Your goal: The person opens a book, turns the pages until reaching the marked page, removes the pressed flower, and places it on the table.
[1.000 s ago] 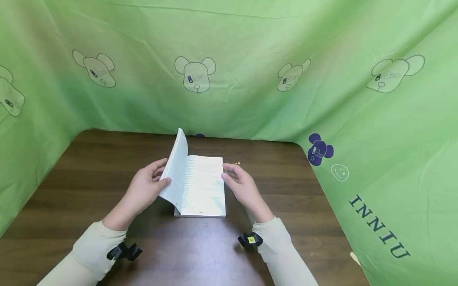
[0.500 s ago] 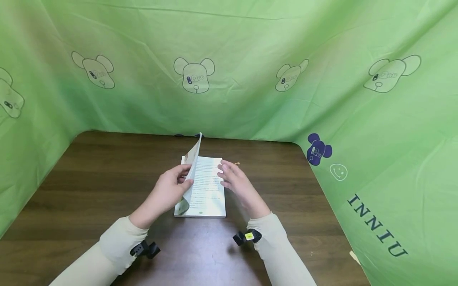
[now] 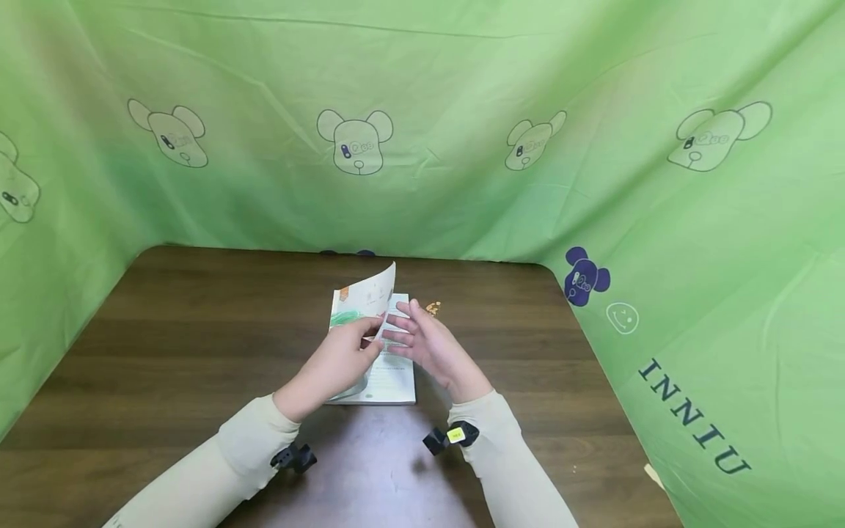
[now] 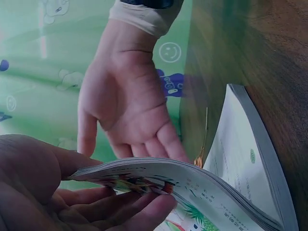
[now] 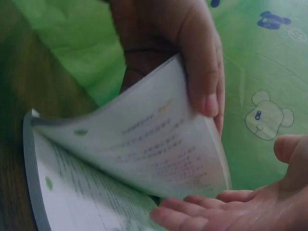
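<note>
A paperback book [image 3: 389,381] lies partly open on the table, its front cover and a thin stack of pages raised and bent toward the right. My left hand [image 3: 337,359] pinches that raised part by its free edge, thumb on the page side and fingers beneath the colourful cover [image 4: 192,192]. Close to the lifted edge is my right hand [image 3: 432,352], fingers extended, palm turned to the book. In the right wrist view its fingertips [image 5: 178,211] overlap the raised page [image 5: 154,130]; whether they touch it I cannot tell.
The brown wooden table [image 3: 185,323] is enclosed by a green cloth [image 3: 436,191] printed with bear heads. A small orange-brown object [image 3: 433,308] lies just beyond the right hand. Black wrist cameras [image 3: 293,457] sit on both sleeves.
My left hand has swung the cover and pages from the left over to the right, so the cover's outside now shows. The right hand's fingers have spread and moved slightly left.
</note>
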### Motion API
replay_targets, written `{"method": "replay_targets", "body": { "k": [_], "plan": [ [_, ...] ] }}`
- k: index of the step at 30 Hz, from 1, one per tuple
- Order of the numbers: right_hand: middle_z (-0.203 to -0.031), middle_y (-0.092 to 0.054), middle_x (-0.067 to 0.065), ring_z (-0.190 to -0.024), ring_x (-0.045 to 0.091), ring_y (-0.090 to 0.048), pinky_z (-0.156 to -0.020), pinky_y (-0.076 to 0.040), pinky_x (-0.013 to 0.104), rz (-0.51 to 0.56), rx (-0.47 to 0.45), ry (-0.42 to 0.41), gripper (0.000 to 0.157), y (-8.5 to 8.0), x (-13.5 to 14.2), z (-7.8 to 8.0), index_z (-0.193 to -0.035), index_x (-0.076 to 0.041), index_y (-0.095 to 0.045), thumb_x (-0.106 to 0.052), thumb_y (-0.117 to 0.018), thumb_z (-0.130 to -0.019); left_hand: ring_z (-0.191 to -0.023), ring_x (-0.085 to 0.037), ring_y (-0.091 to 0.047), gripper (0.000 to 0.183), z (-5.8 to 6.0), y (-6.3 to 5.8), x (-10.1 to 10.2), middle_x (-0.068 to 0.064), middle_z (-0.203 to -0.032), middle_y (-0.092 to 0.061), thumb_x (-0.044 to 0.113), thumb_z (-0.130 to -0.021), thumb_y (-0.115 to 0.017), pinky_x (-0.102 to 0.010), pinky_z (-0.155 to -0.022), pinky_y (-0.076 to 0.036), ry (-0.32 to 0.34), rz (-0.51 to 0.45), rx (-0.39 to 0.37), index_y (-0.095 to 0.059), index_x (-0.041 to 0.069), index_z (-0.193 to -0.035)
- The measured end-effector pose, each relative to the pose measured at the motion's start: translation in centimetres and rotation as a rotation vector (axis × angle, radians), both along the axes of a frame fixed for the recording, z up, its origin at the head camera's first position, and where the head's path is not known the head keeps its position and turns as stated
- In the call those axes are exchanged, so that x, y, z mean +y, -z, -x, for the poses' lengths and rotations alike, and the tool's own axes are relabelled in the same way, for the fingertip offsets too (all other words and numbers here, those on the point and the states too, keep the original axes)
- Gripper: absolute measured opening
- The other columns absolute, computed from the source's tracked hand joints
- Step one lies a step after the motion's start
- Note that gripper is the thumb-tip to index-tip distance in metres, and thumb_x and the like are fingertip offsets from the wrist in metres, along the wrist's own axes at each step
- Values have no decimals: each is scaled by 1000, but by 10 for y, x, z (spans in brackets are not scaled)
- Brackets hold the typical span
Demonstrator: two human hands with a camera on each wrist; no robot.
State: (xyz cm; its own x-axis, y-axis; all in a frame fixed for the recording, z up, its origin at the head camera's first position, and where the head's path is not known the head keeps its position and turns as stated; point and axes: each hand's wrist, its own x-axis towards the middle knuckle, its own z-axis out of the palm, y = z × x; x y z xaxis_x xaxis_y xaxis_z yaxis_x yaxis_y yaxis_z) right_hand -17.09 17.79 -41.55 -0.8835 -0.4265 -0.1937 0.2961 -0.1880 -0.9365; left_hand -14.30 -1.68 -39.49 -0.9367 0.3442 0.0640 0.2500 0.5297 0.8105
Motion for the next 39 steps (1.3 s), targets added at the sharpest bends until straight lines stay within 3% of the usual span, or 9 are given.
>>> {"method": "replay_targets", "body": {
  "k": [4,7,12,16,21,24,27,34,39],
  "plan": [
    [-165,-21,30,-150,49,-29,-116,-38,54,72,-31,-40,73,-1,1,1,-163,-1,-12,-50,-25,-111,-98,-18,-72,41,0,2,5,-9,-124,-72,10,-95,-66,-37,-85,-59,8,74,28,-64,3,-135],
    [-167,-15,30,-150,47,-30,-110,-47,48,82,-53,-42,74,-1,2,1,-164,-4,-11,-53,-25,-110,-83,-13,-65,36,0,3,8,-2,-101,-73,13,-93,-68,-31,-73,-55,13,137,70,-68,5,-129],
    [-165,-22,27,-134,33,-49,-93,-54,37,78,-92,-41,74,0,3,1,-164,-6,-11,-53,-26,-110,-69,-14,-53,23,-3,6,15,2,-73,-56,23,-94,-71,-30,-58,-43,34,228,129,-69,9,-112],
    [-162,-27,27,-119,23,-56,-89,-53,33,62,-102,-30,74,1,5,1,-163,-5,-11,-53,-27,-109,-77,-17,-58,32,-8,10,20,-2,-87,-64,33,-96,-71,-34,-65,-49,47,283,175,-70,9,-118],
    [-158,-33,30,-114,18,-60,-93,-53,33,57,-93,-19,70,4,7,3,-161,-4,-16,-49,-30,-110,-87,-20,-61,54,-12,14,24,-7,-108,-68,43,-94,-71,-37,-72,-52,63,323,208,-65,7,-134],
    [-158,-34,31,-112,18,-63,-92,-54,34,50,-84,-15,66,5,9,4,-160,-3,-19,-45,-32,-110,-107,-26,-64,64,-15,16,23,-11,-124,-66,53,-93,-71,-43,-86,-55,82,338,195,-63,8,-138],
    [-157,-37,31,-110,19,-65,-90,-55,34,45,-83,-2,62,8,9,5,-157,-2,-24,-41,-34,-111,-125,-32,-59,73,-16,19,19,-14,-138,-60,59,-89,-72,-49,-100,-52,118,346,179,-61,8,-141],
    [-142,-54,28,-101,19,-68,-81,-57,35,64,-69,44,50,15,11,5,-154,1,-31,-21,-40,-110,-142,-37,-43,82,-12,31,7,-14,-153,-47,42,-79,-88,-59,-113,-38,219,344,188,-55,14,-148],
    [-139,-57,22,-99,20,-71,-80,-60,36,29,-85,75,56,20,14,5,-157,-5,-30,-4,-48,-104,-151,-40,-29,89,-10,39,-5,-14,-166,-30,23,-79,-89,-67,-117,-28,279,396,178,-45,25,-156]
  ]
}}
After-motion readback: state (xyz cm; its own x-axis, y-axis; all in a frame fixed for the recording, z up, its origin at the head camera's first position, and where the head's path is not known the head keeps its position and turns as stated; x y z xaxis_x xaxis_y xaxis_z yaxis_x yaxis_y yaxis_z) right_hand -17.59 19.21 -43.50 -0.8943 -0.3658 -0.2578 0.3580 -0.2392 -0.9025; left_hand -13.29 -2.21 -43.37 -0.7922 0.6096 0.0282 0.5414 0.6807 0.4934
